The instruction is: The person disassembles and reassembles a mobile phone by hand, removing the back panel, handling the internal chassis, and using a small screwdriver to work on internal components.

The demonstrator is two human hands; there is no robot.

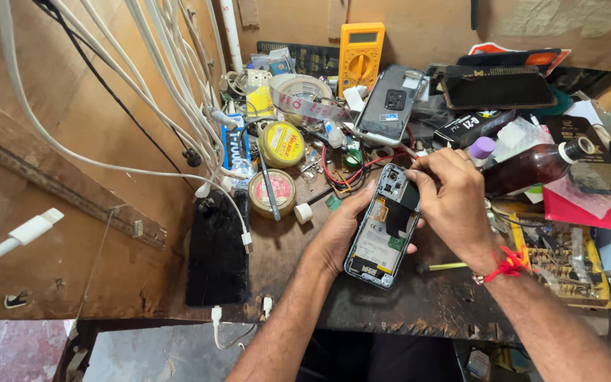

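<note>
Bare forearms, no sleeves; a red thread band [507, 263] circles the right wrist.

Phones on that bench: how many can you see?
4. An opened phone in the left hand, a black phone flat at left, a grey one leaning by the yellow multimeter, a dark one behind. Clutter may hide more.

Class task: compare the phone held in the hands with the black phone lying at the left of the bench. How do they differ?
The held phone is opened, its insides showing; the black phone is closed and dark. The held phone is cradled in the left hand with the right hand at its top; the black phone lies flat, untouched. Both are slim rectangles.
</note>
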